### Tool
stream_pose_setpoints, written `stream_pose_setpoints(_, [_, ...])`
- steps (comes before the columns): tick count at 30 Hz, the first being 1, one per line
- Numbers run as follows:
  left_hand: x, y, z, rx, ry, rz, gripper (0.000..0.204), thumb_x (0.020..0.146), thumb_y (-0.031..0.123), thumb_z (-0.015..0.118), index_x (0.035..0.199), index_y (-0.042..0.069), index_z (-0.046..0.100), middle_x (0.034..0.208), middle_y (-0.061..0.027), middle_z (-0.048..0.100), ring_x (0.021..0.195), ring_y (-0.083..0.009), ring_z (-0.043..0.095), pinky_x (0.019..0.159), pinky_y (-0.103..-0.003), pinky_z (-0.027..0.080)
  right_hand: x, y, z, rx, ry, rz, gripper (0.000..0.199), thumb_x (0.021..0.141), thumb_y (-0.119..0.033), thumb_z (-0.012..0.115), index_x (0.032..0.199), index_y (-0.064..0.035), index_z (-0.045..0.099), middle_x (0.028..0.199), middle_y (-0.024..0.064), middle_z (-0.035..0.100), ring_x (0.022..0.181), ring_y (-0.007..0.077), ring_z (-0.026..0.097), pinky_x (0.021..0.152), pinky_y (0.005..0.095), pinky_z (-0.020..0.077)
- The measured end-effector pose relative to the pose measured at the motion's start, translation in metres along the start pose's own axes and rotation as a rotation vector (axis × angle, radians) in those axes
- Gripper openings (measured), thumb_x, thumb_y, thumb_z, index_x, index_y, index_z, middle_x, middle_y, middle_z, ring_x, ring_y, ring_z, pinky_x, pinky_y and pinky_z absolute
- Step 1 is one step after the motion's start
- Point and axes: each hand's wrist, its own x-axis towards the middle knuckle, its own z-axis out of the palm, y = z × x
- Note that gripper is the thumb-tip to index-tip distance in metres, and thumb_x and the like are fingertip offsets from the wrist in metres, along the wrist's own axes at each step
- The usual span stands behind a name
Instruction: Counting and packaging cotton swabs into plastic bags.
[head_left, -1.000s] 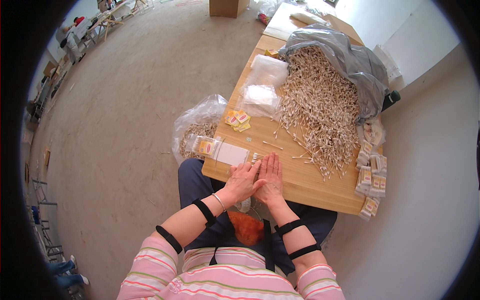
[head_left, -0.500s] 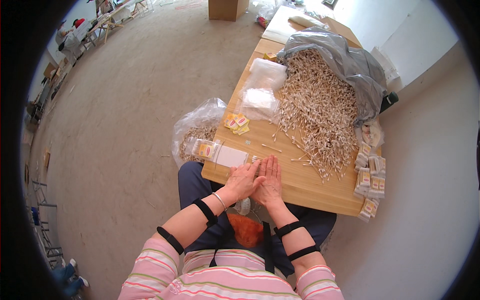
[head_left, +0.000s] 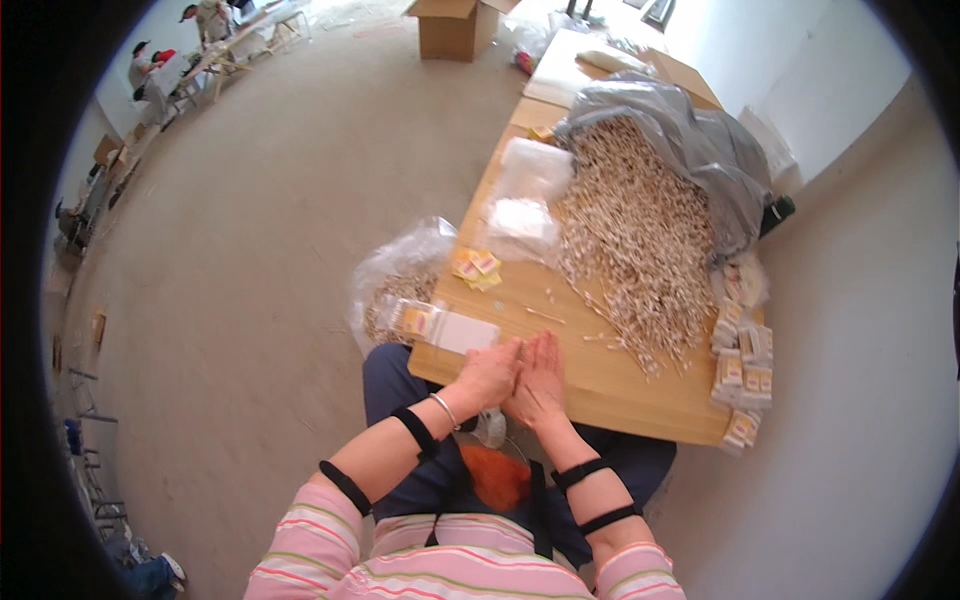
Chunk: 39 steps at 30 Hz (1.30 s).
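Observation:
Both my hands meet over the near edge of the wooden table [head_left: 600, 390]. My left hand [head_left: 490, 374] has its fingers bent in against the palm side of my right hand [head_left: 540, 380]. A small bunch of cotton swabs showed between them a moment before; the hands now hide it. My right hand stands with straight fingers held together, like a wall beside the left. Just left of my left hand lies a white card pad [head_left: 467, 333], with a clear packet of swabs [head_left: 412, 318] at its far left end. A single cotton swab [head_left: 546, 315] lies beyond my fingertips.
A big heap of cotton swabs [head_left: 640, 230] spills from a grey plastic bag [head_left: 690, 130]. Yellow cards [head_left: 478, 268] and clear bags [head_left: 525, 222] lie along the left edge. Filled packets [head_left: 742, 375] stack at the right edge. A bag of swabs [head_left: 400, 285] stands beside the table.
My left fingers have curled in more, and the swabs seen between my hands are now out of sight. The whole view has shifted slightly; far-off people and a carton show more.

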Motion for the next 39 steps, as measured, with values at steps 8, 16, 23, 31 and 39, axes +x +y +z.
stream_pose_setpoints(8, [0.061,0.022,0.013,-0.146,0.395,0.292,0.016,0.075,0.007,0.057,0.09,0.002,0.06,0.095,-0.0169,0.055,0.095,-0.0343,0.056,0.08,-0.041,0.048,-0.019,0.014,-0.01,0.122,-0.041,-0.013,0.125,0.063,-0.074,0.06,0.144,0.0075,0.01,0.148,0.0309,0.015,0.139,0.044,0.011,0.115,0.0503,0.0043])
stream_pose_setpoints(16, [0.072,-0.011,0.019,-0.164,0.255,0.192,0.012,0.082,0.009,0.054,0.082,-0.002,0.061,0.094,-0.0192,0.054,0.096,-0.0352,0.055,0.08,-0.041,0.047,-0.009,-0.02,-0.074,0.26,-0.169,-0.005,0.119,0.069,-0.063,0.064,0.144,0.0067,0.004,0.149,0.029,0.012,0.139,0.0454,0.007,0.116,0.0484,0.0065])
stream_pose_setpoints(23, [0.059,-0.012,0.018,-0.131,0.169,0.286,0.013,0.082,0.011,0.055,0.081,0.0,0.061,0.092,-0.0178,0.056,0.092,-0.0337,0.056,0.08,-0.038,0.046,-0.011,0.015,-0.002,0.153,-0.033,-0.042,0.131,0.064,-0.073,0.064,0.138,0.0165,0.004,0.145,0.038,0.008,0.139,0.0482,0.003,0.114,0.0546,0.0026])
stream_pose_setpoints(31, [0.034,-0.016,0.021,-0.158,0.226,0.337,0.013,0.083,0.012,0.055,0.087,0.001,0.06,0.099,-0.0164,0.057,0.098,-0.0331,0.055,0.085,-0.038,0.045,-0.014,0.015,0.004,0.154,-0.087,-0.009,0.127,0.063,-0.069,0.065,0.141,0.0132,0.006,0.148,0.0349,0.006,0.141,0.0459,-0.002,0.114,0.0515,-0.0005])
stream_pose_setpoints(39, [0.028,-0.023,0.073,-0.741,0.409,0.285,0.044,0.098,0.025,0.044,0.135,0.0,0.043,0.14,-0.0193,0.042,0.131,-0.0318,0.039,0.109,-0.035,0.03,-0.015,0.024,0.02,0.102,-0.002,-0.034,0.121,0.064,-0.063,0.067,0.141,0.011,0.009,0.148,0.0325,0.009,0.14,0.0462,0.003,0.114,0.0528,0.0041])
